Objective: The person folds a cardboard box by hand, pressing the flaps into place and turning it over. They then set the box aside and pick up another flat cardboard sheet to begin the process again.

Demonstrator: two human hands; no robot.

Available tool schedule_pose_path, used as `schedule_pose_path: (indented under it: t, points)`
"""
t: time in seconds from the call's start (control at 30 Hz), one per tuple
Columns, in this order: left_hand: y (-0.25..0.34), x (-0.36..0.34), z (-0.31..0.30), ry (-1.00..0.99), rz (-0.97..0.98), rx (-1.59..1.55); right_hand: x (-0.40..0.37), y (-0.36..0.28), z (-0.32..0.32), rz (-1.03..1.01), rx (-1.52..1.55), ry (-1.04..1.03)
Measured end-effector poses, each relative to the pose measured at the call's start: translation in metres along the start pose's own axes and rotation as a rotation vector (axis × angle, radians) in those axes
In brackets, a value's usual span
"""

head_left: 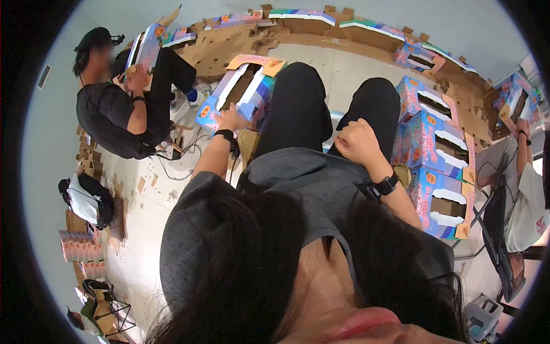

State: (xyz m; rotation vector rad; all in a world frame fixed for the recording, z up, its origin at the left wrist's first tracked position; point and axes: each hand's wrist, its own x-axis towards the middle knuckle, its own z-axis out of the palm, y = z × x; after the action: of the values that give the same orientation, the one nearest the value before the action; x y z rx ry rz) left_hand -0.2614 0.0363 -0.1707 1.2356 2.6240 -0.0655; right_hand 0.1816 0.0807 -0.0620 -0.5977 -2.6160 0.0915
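Observation:
A blue and pink printed cardboard box with a long cut-out and raised orange-brown end flap lies beside my left knee. My left hand grips its near end, fingers over the printed panel. My right hand rests near my right thigh, fingers curled in, with nothing visible in it. Close to that hand, to the right of my leg, several similar boxes stand in a row, their cut-outs showing brown insides.
At the left a seated co-worker holds another printed box. Another seated person is at the right, with a hand at a box. Cardboard sheets and printed boxes line the far wall. Cables and scraps lie on the floor.

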Motion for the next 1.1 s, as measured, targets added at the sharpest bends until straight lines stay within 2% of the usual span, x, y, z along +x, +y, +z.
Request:
schedule_pose_path:
  t: [0.23,0.33,0.47,0.5,0.63,0.77,0.8,0.83,0.87,0.93,1.0,1.1]
  points:
    - [0.002,-0.010,-0.055,0.189,0.125,-0.199,-0.003,-0.001,0.004,-0.010,0.018,0.050]
    - [0.005,-0.005,-0.085,0.149,0.083,-0.271,-0.004,0.000,0.005,-0.019,0.017,0.059]
    - [-0.005,0.013,-0.120,0.050,0.132,-0.707,-0.005,0.001,0.003,-0.020,0.019,0.072]
    - [-0.003,0.018,-0.125,0.078,0.075,-0.768,-0.005,0.001,0.003,-0.015,0.027,0.070]
    - [-0.011,0.008,-0.158,-0.264,0.075,-1.247,-0.005,0.001,0.002,-0.004,0.060,0.071]
    - [-0.017,0.008,-0.167,-0.345,0.086,-1.505,-0.004,0.001,0.001,-0.014,0.059,0.082]
    - [-0.006,-0.025,-0.186,-0.404,0.113,-1.521,-0.005,0.001,0.002,-0.019,0.059,0.076]
    - [-0.023,0.014,-0.167,-0.242,0.148,-1.478,-0.005,0.002,0.003,-0.023,0.055,0.075]
    - [-0.008,0.001,-0.179,-0.082,0.183,-1.431,-0.005,0.003,0.004,-0.027,0.049,0.074]
    - [0.009,-0.037,-0.193,0.081,0.214,-1.362,-0.003,0.002,0.002,-0.035,0.053,0.080]
    - [0.021,-0.047,-0.192,0.201,0.461,-1.371,-0.003,0.001,-0.002,-0.031,0.110,0.111]
    - [0.045,-0.080,-0.200,0.642,0.802,-1.002,-0.004,-0.002,-0.005,0.003,0.118,0.221]
